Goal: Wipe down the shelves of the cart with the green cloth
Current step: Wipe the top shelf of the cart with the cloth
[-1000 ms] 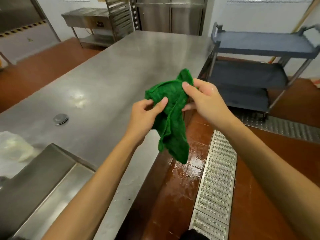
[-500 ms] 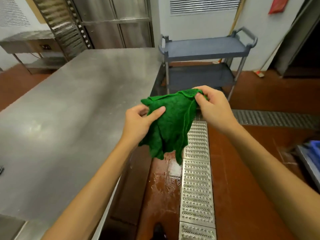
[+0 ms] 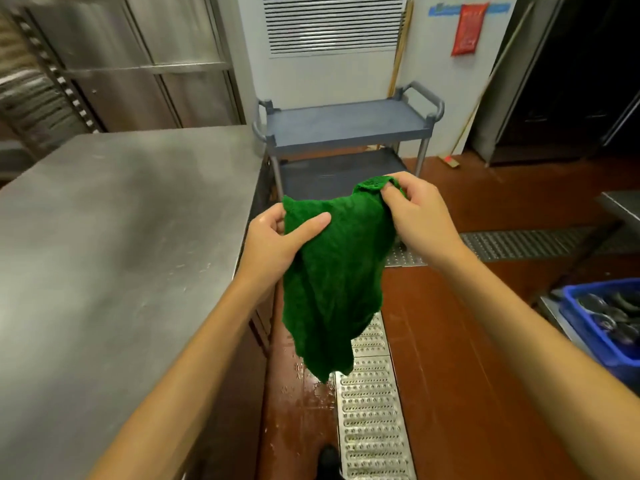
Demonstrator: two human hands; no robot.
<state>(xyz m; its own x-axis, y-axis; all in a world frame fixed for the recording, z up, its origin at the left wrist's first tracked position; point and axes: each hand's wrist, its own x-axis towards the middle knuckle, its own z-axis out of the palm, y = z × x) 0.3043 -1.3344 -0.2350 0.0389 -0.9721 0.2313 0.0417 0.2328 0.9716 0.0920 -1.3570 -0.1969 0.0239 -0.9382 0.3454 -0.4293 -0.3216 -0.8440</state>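
The green cloth point(image 3: 332, 278) hangs in the air in front of me, held by its upper edge. My left hand point(image 3: 277, 237) pinches its left corner with thumb over the fabric. My right hand point(image 3: 419, 216) grips the right corner, bunched between the fingers. The grey cart point(image 3: 346, 124) stands straight ahead against the wall, beyond the cloth, with a bare top shelf and a middle shelf point(image 3: 332, 171) partly hidden by the cloth. Any lower shelf is hidden.
A steel worktable point(image 3: 121, 237) fills the left side, right beside the cart. A metal floor drain grate point(image 3: 370, 410) runs along the wet red floor. A blue crate point(image 3: 602, 323) of dishes sits at the right. Broom handles point(image 3: 481, 98) lean by the wall.
The view has swung right and nearer to the cart, which now stands straight ahead. Both hands have spread the cloth wider between them.
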